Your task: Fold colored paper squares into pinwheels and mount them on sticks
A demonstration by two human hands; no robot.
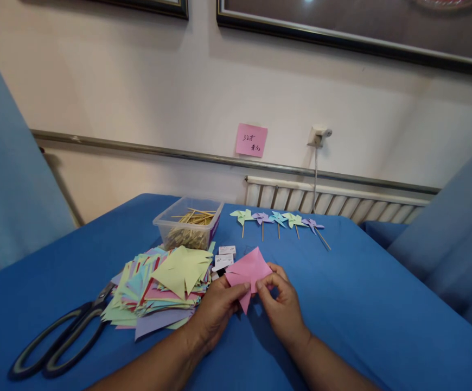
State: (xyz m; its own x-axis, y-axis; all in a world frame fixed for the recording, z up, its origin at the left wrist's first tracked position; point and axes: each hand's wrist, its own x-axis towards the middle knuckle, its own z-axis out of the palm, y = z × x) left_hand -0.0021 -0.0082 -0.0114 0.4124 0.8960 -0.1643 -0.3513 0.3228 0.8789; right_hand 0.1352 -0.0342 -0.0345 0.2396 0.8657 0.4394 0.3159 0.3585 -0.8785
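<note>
Both of my hands hold a pink cut paper square [247,270] just above the blue tablecloth [362,315]. My left hand [215,309] pinches its left flap, and my right hand [281,307] pinches a folded corner near the middle. To the left lies a pile of coloured cut papers [160,288] with a yellow-green sheet on top. Behind the pile stands a clear plastic box of wooden sticks [189,222]. Several finished paper pinwheels [279,220] on sticks lie in a row at the back of the table.
Large dark-handled scissors [61,336] lie at the front left, blades toward the paper pile. Small white boxes [224,256] sit beside the pink paper. A pink note [251,140] is stuck on the wall above a radiator [333,200]. Blue fabric hangs on both sides.
</note>
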